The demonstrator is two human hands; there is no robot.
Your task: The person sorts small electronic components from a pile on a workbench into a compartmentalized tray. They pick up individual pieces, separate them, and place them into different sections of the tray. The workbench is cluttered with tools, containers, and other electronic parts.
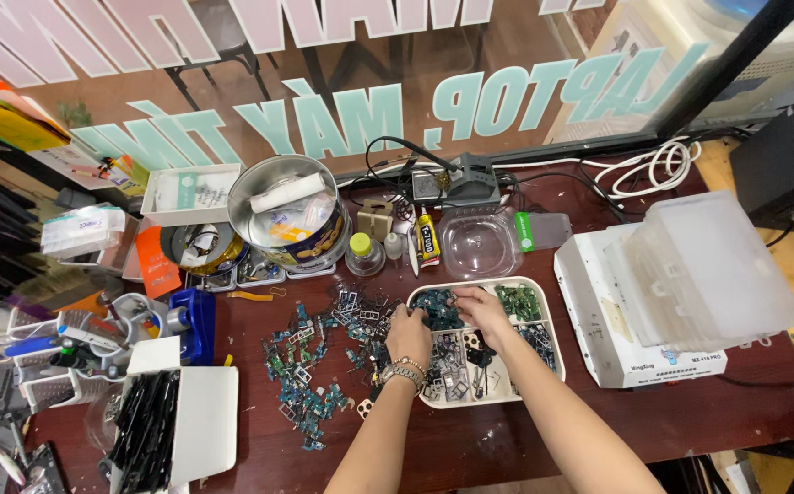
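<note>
A white divided tray (543,316) lies on the dark red table, its compartments holding small green circuit boards and metal frames. My left hand (408,337), with a bracelet on the wrist, rests at the tray's left rim with fingers curled over small parts there. My right hand (481,306) reaches into the tray's upper middle, fingertips down among the small boards. What either hand pinches is hidden by the fingers. A loose heap of small boards and metal frames (324,361) spreads on the table left of the tray.
A round metal tin (289,209) with packets stands behind the heap, next to a clear plastic bowl (477,245) and a glue tube (426,240). A white box with stacked clear lids (680,284) sits right. An open white box of black parts (172,425) lies front left.
</note>
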